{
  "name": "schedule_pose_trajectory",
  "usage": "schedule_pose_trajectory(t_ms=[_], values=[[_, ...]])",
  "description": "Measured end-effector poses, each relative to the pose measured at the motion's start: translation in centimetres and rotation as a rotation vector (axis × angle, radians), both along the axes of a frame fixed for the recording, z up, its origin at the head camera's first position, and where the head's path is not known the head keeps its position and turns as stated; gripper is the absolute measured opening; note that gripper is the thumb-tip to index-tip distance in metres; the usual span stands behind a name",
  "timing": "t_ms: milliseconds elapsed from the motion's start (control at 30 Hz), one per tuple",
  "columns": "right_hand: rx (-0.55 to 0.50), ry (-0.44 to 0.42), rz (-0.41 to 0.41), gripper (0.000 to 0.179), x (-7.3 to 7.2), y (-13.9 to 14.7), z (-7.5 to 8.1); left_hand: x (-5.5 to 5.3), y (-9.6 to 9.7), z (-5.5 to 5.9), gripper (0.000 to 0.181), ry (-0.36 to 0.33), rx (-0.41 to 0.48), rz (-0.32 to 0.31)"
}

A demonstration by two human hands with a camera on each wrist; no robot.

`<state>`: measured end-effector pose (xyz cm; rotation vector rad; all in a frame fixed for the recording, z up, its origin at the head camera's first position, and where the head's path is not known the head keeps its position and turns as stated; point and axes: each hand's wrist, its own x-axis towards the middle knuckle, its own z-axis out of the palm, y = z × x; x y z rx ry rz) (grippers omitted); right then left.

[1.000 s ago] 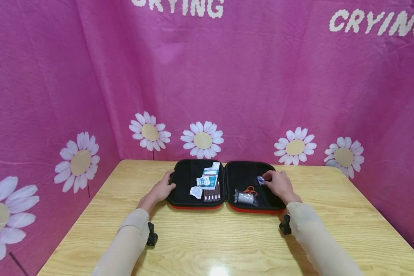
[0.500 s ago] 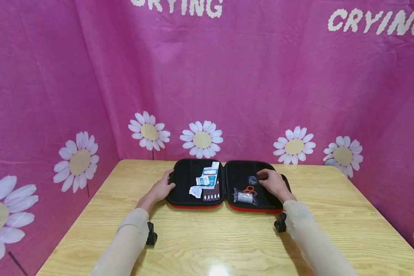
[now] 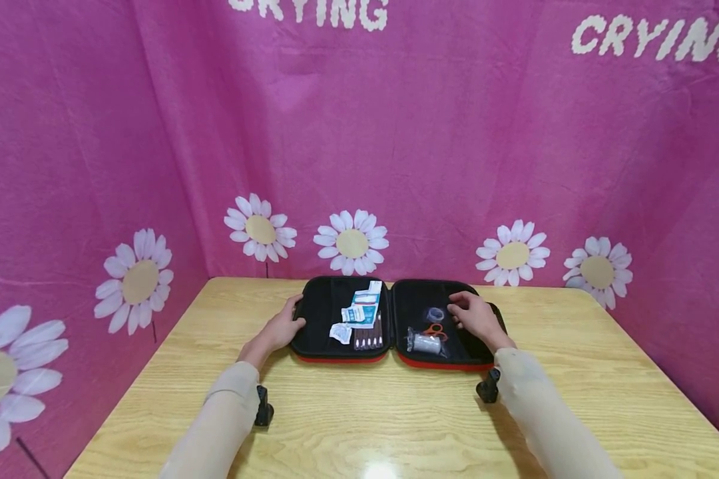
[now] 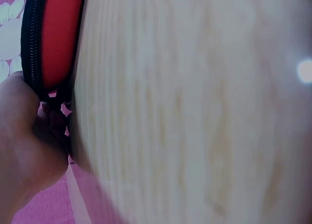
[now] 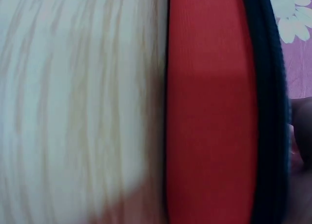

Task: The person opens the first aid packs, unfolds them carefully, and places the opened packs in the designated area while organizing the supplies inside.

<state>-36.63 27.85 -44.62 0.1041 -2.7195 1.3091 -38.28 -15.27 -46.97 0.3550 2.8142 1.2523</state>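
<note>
A red zip case [image 3: 317, 318] lies unfolded at the table's back, its black insides up. My left hand [image 3: 277, 330] grips its left rim; the left wrist view shows that hand [image 4: 29, 146] at the zipper edge. Over the right half hovers my right hand [image 3: 478, 320], fingers loosely bent and holding nothing. Just left of its fingertips is a small roll in clear wrap [image 3: 435, 315]. Orange-handled scissors [image 3: 436, 330] and a wrapped bandage roll [image 3: 427, 344] lie nearer the front. In the right wrist view, the case's red side [image 5: 212, 112] hides most of the hand.
In the left half are blue-and-white packets [image 3: 365, 309], a small white packet [image 3: 340, 333] and a pack of several cotton swabs [image 3: 368, 338]. The wooden table [image 3: 359, 412] extends toward me. A pink curtain [image 3: 431, 133] with daisies hangs close behind the case.
My right hand has moved left and let go of the small wrapped roll, which now lies in the case beside the scissors. The left hand has kept its place.
</note>
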Motion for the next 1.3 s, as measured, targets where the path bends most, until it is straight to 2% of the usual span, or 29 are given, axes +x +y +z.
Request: schedule_pose_trajectory(t_ms=[100,200,400,500,600,700,867,1100,1167,1300], values=[[-0.025,-0.006,-0.008,0.037,-0.3,-0.4,0.1,0.0,0.0,0.1,0.064,-0.003,-0.006,-0.005],[-0.092,-0.030,-0.003,0.042,-0.5,-0.8,0.0,0.1,0.0,0.2,0.064,-0.008,-0.002,-0.005],[-0.298,-0.168,0.025,0.057,-0.8,-1.2,0.1,0.1,0.0,0.1,0.063,0.003,0.006,-0.009],[-0.341,-0.213,0.046,0.060,-0.9,-1.2,0.3,0.1,0.0,0.1,0.063,0.011,0.005,-0.011],[-0.345,-0.222,0.037,0.060,-0.8,-1.1,0.4,0.1,0.1,0.0,0.064,0.016,0.007,-0.009],[-0.322,-0.219,0.012,0.061,-0.5,-0.9,0.5,0.2,0.1,0.1,0.064,0.016,0.002,-0.001],[-0.203,-0.173,-0.040,0.058,-0.3,-0.5,0.3,0.1,0.1,0.0,0.063,0.018,0.002,-0.006],[0.055,0.017,-0.100,0.044,-0.2,-1.2,0.9,-0.1,0.1,-0.2,0.064,0.005,0.015,-0.004],[0.099,0.064,-0.101,0.041,-0.3,-1.6,1.1,-0.1,0.1,-0.1,0.064,-0.001,0.011,0.001],[0.110,0.109,-0.052,0.036,-0.4,-2.6,1.5,0.0,0.2,0.0,0.064,0.001,0.005,0.003]])
